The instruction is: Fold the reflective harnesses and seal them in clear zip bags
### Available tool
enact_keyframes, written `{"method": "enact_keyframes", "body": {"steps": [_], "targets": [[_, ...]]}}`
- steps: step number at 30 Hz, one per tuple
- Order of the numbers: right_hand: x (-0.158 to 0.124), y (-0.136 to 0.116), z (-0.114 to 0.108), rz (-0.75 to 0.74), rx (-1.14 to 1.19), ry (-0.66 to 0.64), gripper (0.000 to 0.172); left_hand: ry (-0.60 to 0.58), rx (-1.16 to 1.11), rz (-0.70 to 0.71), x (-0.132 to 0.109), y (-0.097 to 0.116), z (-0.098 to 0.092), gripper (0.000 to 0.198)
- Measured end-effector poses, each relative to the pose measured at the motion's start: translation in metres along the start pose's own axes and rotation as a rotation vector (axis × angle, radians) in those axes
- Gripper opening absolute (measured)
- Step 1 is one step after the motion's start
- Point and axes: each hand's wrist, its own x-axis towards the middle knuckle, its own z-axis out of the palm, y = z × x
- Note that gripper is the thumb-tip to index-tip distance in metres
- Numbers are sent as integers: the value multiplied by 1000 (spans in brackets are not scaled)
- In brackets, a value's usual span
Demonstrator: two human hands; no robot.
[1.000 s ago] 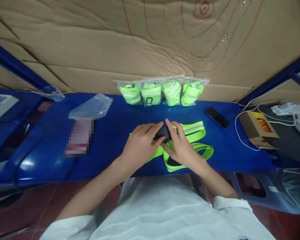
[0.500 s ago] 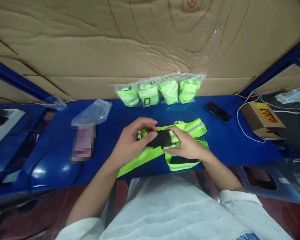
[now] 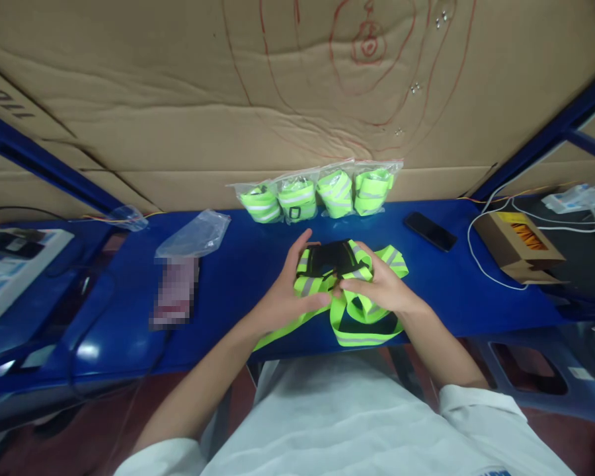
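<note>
Neon strap [image 3: 357,266] has 4 bagged bundles [image 3: 334,193] and a phone [image 3: 430,231] beyond it.

On the table [image 3: 218,284], four bagged straps [image 3: 297,200] sit behind the strap bundle [image 3: 311,285]; a plastic bag [image 3: 196,233] lies left, a phone [image 3: 430,231] right.

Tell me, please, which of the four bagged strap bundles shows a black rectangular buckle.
The second bundle from the left; its black buckle faces out; no other clearly shows one.
</note>
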Motion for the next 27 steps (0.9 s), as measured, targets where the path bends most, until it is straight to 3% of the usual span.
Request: {"method": "enact_keyframes", "body": {"steps": [2, 5, 8, 10, 14, 17, 20, 23, 27], "targets": [[-2, -4, -4, 55, 133, -52, 64, -36, -98, 103, 2, -1, -11, 115], [-2, -8, -10, 60, 161, -29, 77, -50, -193, 190, 6, 1, -25, 108], [2, -13, -8, -20, 53, 40, 77, -97, -116, 78, 8, 6, -20, 99], [6, -16, -1, -78, -52, 69, 73, -102, -49, -16, 9, 10, -7, 81], [16, -15, 10, -193, -283, 121, 59, 55, -124, -122, 17, 13, 15, 51], [21, -11, 7, -202, -392, 139, 47, 115, -136, -178, 23, 11, 13, 43], [24, -11, 0, -166, -368, 0, 45, 111, -186, -211, 24, 8, 4, 42], [23, -14, -7, -202, -330, -190, 47, 209, -301, -251, 21, 4, -2, 48], [22, -16, -6, -281, -375, -198, 37, 340, -280, -298, 18, 2, -8, 54]]}}
